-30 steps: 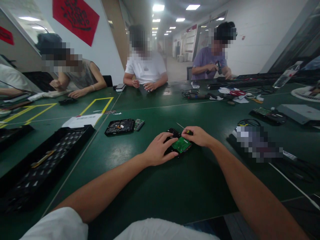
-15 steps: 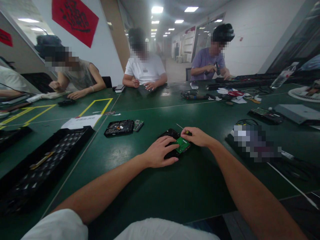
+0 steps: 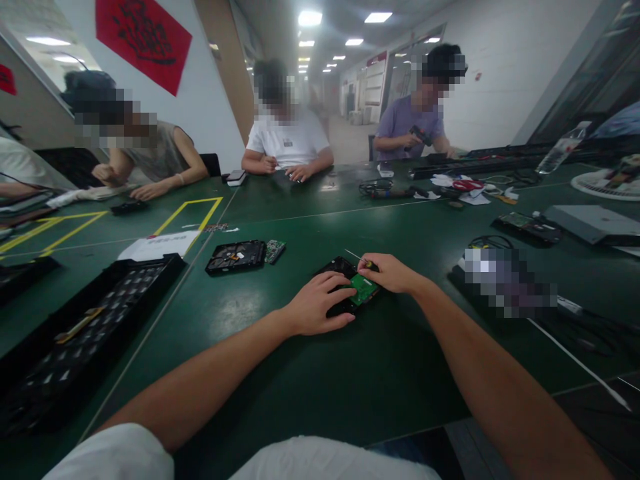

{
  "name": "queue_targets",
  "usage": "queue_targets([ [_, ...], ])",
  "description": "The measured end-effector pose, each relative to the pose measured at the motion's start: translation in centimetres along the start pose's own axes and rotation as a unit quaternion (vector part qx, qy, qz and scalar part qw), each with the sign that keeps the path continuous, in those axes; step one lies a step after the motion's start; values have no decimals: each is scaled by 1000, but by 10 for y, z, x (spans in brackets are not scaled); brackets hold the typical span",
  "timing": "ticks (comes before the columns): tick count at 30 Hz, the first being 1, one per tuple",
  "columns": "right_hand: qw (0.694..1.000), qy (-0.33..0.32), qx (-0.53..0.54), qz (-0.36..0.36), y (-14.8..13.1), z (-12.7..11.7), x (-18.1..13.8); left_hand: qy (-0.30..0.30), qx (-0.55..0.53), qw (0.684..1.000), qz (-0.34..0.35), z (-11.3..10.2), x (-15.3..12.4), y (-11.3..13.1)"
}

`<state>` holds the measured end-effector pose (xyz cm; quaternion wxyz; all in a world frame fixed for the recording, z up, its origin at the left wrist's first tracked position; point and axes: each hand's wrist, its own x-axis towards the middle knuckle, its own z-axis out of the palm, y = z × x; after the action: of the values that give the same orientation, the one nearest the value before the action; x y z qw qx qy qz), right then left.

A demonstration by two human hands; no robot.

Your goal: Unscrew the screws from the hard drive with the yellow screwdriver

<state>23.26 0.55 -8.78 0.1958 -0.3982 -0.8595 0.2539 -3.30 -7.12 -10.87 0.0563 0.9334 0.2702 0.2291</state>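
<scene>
A black hard drive (image 3: 340, 266) with a green circuit board (image 3: 363, 289) on its face lies on the green table in front of me. My left hand (image 3: 320, 301) rests over the drive with its fingers spread, covering much of its left side. Closed around a screwdriver (image 3: 371, 265) with a yellow-and-black handle, my right hand (image 3: 389, 272) is at the drive's upper right edge. The thin shaft points up and to the left, above the drive. Another hard drive (image 3: 235, 256) lies to the left, with a loose circuit board (image 3: 275, 251) beside it.
A long black tray (image 3: 150, 277) stands at the left near a white paper (image 3: 155, 245). To the right are a grey metal box (image 3: 590, 225), another drive (image 3: 530, 227) and cables (image 3: 590, 327). Several people sit across the table; one holds a power tool (image 3: 421, 135).
The view has shifted slightly, so the scene sits a little further left. My hands, the screwdriver and the drive keep nearly the same arrangement. Across the table, the power tool has tilted.
</scene>
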Motion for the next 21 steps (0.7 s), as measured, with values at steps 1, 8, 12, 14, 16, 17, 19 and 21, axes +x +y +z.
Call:
queue_targets([
  [1, 1000, 1, -4, -3, 0, 0, 0, 1, -1, 1000, -1, 0, 0, 0],
  [8, 1000, -4, -24, -11, -1, -1, 0, 4, -3, 1000, 2, 1, 1, -1],
  [12, 999, 1, -39, -18, -1, 0, 1, 0, 3, 1000, 3, 0, 1, 0],
  [14, 999, 4, -43, -17, -1, 0, 2, -2, 2, 1000, 2, 0, 1, 0],
  [16, 999, 8, -46, -16, 0, 1, 2, -6, 3, 1000, -1, 1, 1, 0],
  [17, 999, 11, -47, -16, 0, 2, 2, -8, 3, 1000, -5, 1, 1, 0],
  [19, 999, 17, -50, -13, 1, 3, 2, -11, 4, 1000, -11, 1, 1, -1],
  [21, 998, 23, -52, -11, 2, 4, 3, -15, 2, 1000, -14, 1, 1, -1],
])
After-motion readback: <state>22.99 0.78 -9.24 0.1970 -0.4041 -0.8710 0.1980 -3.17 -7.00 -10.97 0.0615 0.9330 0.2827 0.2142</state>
